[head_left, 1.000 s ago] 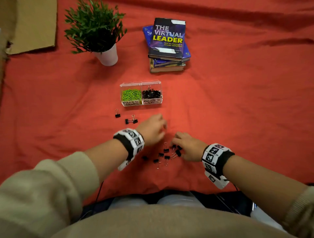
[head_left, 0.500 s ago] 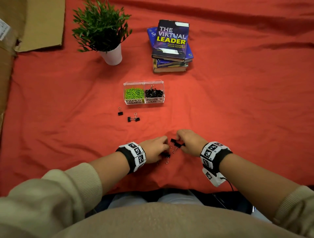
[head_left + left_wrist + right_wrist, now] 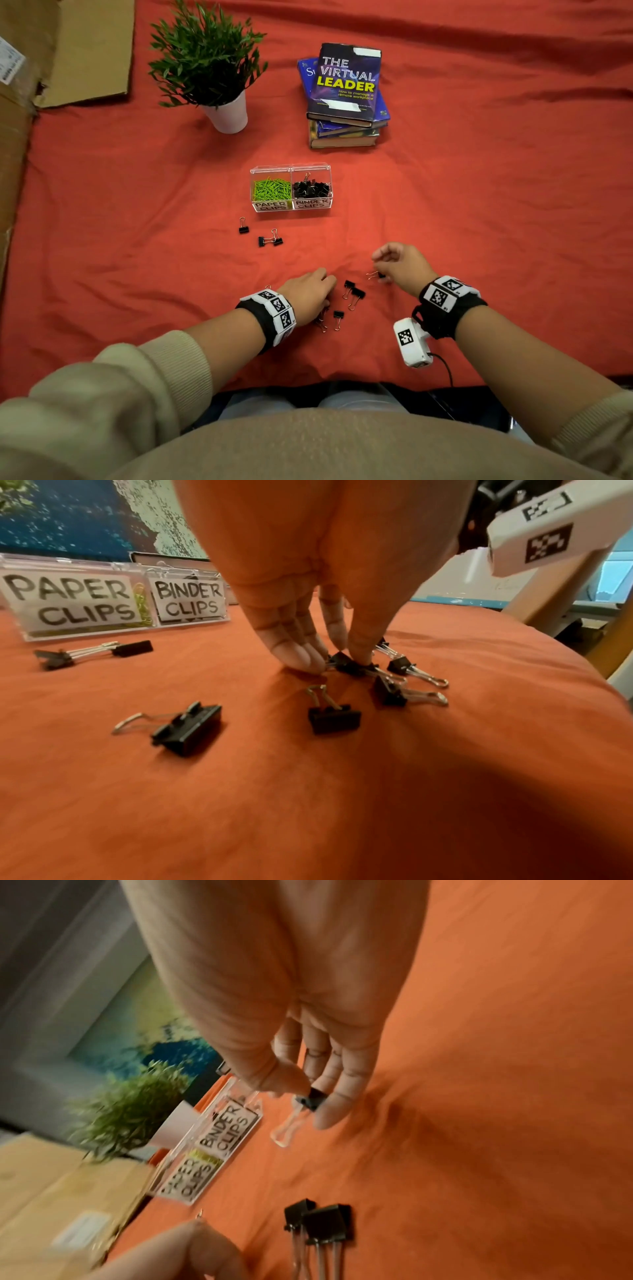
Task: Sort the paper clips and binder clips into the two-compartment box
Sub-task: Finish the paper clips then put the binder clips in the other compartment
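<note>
Pinched between thumb and fingers of the right hand (image 3: 402, 265): one small black binder clip with wire handles (image 3: 310, 1099), lifted clear of the orange-red cloth (image 3: 479, 205), handles dangling. Lowered to the cloth, the left hand (image 3: 308, 298), fingertips (image 3: 304, 658) closing on another black binder clip (image 3: 347, 664) at the edge of a small scatter. Beyond both hands, well apart, the clear plastic two-compartment box (image 3: 291, 209): green paper clips (image 3: 272, 189) heaped behind the "PAPER CLIPS" label, black binder clips (image 3: 311, 189) behind "BINDER CLIPS". No loose paper clips seen on the cloth, so that half apparently finished. Left to sort, by the look of it: several binder clips around the left hand (image 3: 352, 293) and three more just in front of the box (image 3: 262, 236). Beyond the box, a potted green plant in a white pot (image 3: 212, 68), a stack of books (image 3: 346, 99), flattened brown cardboard (image 3: 85, 51).
</note>
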Action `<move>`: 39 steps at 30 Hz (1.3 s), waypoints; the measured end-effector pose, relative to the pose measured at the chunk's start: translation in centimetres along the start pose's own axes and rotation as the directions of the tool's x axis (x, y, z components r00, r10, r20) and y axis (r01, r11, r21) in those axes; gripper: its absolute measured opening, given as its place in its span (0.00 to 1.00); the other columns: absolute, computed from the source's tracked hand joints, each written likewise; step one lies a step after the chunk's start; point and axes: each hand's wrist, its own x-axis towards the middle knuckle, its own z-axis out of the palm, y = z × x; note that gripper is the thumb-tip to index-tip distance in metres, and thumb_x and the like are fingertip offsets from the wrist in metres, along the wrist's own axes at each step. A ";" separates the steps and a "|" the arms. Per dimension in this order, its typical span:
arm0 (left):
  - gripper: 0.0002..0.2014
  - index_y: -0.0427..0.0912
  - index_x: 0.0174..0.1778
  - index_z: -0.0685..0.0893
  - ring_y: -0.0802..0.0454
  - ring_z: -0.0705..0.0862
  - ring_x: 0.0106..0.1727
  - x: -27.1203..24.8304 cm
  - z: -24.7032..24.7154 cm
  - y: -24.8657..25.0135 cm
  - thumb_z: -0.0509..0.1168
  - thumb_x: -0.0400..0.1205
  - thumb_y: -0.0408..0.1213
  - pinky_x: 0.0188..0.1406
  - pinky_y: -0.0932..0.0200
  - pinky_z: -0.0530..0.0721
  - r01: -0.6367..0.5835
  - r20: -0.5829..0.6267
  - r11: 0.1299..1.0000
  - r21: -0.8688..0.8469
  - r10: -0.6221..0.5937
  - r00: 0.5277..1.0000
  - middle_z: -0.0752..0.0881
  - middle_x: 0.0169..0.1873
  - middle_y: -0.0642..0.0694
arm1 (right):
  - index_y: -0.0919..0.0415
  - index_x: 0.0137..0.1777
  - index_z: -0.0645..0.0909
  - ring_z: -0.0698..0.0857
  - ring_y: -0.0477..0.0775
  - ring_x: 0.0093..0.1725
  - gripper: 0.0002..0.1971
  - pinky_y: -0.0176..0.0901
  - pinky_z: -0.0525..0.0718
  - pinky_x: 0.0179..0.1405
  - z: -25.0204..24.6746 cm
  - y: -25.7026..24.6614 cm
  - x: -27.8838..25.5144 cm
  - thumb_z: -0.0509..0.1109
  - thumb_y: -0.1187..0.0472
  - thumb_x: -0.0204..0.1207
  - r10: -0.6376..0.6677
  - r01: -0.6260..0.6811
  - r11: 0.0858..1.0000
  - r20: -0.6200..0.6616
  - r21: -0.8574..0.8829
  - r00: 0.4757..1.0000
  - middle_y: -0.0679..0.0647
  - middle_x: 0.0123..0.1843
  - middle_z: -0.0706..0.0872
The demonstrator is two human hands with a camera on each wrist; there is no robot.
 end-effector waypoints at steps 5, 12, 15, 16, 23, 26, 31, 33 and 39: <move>0.10 0.36 0.58 0.73 0.38 0.79 0.54 0.2 0.1 0.0 0.60 0.84 0.38 0.44 0.46 0.78 -0.016 -0.036 0.999 0.044 0.018 0.999 0.73 0.56 0.39 | 0.61 0.34 0.82 0.80 0.50 0.33 0.18 0.28 0.82 0.24 0.4 0.3 -0.2 0.55 0.78 0.75 0.101 -0.103 0.994 0.057 0.034 0.993 0.56 0.34 0.83; 0.09 0.39 0.58 0.72 0.42 0.77 0.62 0.0 -0.1 -0.9 0.59 0.83 0.35 0.56 0.48 0.75 0.020 -0.122 0.998 -0.060 -0.027 0.992 0.80 0.59 0.41 | 0.52 0.66 0.77 0.75 0.50 0.52 0.28 0.41 0.78 0.56 2.8 1.2 -0.9 0.71 0.71 0.65 -0.137 0.303 0.815 0.343 -0.494 0.929 0.52 0.54 0.76; 0.11 0.41 0.60 0.74 0.43 0.77 0.63 -0.2 -0.1 -1.3 0.61 0.82 0.37 0.59 0.49 0.76 -0.022 -0.091 0.998 -0.067 0.016 0.996 0.80 0.59 0.44 | 0.50 0.72 0.74 0.72 0.57 0.60 0.31 0.48 0.74 0.66 3.2 1.2 -1.1 0.69 0.67 0.67 -0.160 0.460 0.604 0.466 -0.651 0.870 0.55 0.62 0.73; 0.12 0.41 0.61 0.75 0.44 0.77 0.64 -0.2 0.0 -1.4 0.61 0.82 0.37 0.61 0.49 0.76 -0.048 -0.052 0.996 -0.072 0.044 0.998 0.80 0.60 0.44 | 0.51 0.72 0.74 0.73 0.59 0.61 0.31 0.51 0.75 0.66 3.2 1.1 -1.1 0.69 0.67 0.68 -0.162 0.484 0.575 0.487 -0.660 0.858 0.55 0.62 0.73; 0.21 0.41 0.74 0.69 0.41 0.75 0.65 -0.6 0.3 -0.6 0.56 0.84 0.30 0.60 0.45 0.78 -0.107 0.078 0.993 0.059 0.102 0.992 0.75 0.60 0.40 | 0.62 0.66 0.77 0.79 0.63 0.60 0.21 0.52 0.76 0.62 3.1 0.2 -1.7 0.67 0.69 0.72 -0.173 0.516 0.510 0.505 -0.688 0.845 0.60 0.61 0.75; 0.14 0.37 0.65 0.75 0.39 0.76 0.61 -0.6 0.1 -0.5 0.56 0.83 0.29 0.50 0.45 0.78 -0.112 0.081 0.987 0.115 0.103 0.991 0.74 0.56 0.39 | 0.63 0.62 0.76 0.79 0.62 0.58 0.19 0.50 0.76 0.59 3.0 0.0 -1.8 0.69 0.68 0.71 -0.169 0.491 0.520 0.479 -0.699 0.861 0.59 0.62 0.73; 0.06 0.34 0.53 0.73 0.38 0.79 0.48 -0.8 -0.8 -0.3 0.56 0.83 0.29 0.38 0.47 0.72 -0.072 0.043 0.994 0.085 0.068 0.997 0.70 0.56 0.38 | 0.62 0.55 0.77 0.78 0.62 0.56 0.13 0.47 0.73 0.57 3.2 0.1 -2.0 0.67 0.68 0.70 -0.199 0.501 0.485 0.467 -0.717 0.861 0.57 0.58 0.77; 0.05 0.34 0.53 0.73 0.38 0.79 0.47 -0.9 -1.0 -0.3 0.55 0.83 0.28 0.38 0.47 0.71 -0.072 0.030 0.995 0.074 0.070 0.997 0.71 0.56 0.38 | 0.61 0.57 0.77 0.76 0.61 0.57 0.13 0.47 0.73 0.58 3.3 0.4 -2.0 0.67 0.67 0.71 -0.192 0.489 0.453 0.454 -0.746 0.870 0.57 0.59 0.77; 0.13 0.35 0.60 0.73 0.39 0.77 0.58 -1.4 -0.9 -0.2 0.55 0.81 0.24 0.49 0.45 0.78 -0.077 0.043 0.988 0.134 0.071 0.997 0.72 0.61 0.40 | 0.64 0.47 0.81 0.78 0.61 0.55 0.05 0.49 0.76 0.54 3.3 0.6 -1.9 0.66 0.66 0.73 -0.178 0.464 0.466 0.434 -0.753 0.883 0.59 0.55 0.76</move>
